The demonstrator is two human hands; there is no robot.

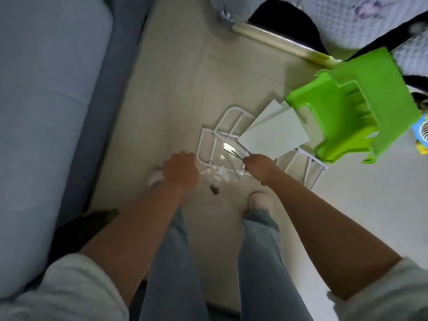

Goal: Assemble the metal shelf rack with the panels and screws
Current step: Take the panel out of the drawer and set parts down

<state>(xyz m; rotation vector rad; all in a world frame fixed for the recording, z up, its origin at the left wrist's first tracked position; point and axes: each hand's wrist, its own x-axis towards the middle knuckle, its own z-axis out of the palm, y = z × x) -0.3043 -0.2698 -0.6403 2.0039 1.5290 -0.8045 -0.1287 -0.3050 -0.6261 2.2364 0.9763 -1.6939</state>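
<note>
White metal side frames (222, 133) lie flat on the tiled floor, with white flat panels (275, 133) stacked on top of them. A clear plastic bag (222, 167) stretches between my hands above the frames. My left hand (181, 172) grips the bag's crumpled left end, fingers curled. My right hand (260, 166) pinches its right edge, where thin dark metal tools (236, 154) show through the plastic. A small dark clump of screws (215, 189) lies on the floor below the bag, between my feet.
A green plastic stool (356, 105) lies tipped over at the right, touching the panels. A blue-grey sofa (46, 112) fills the left side. A patterned bed cover (359, 17) and a metal rail (282, 45) are at the top. A small fan (422, 133) is at the right edge.
</note>
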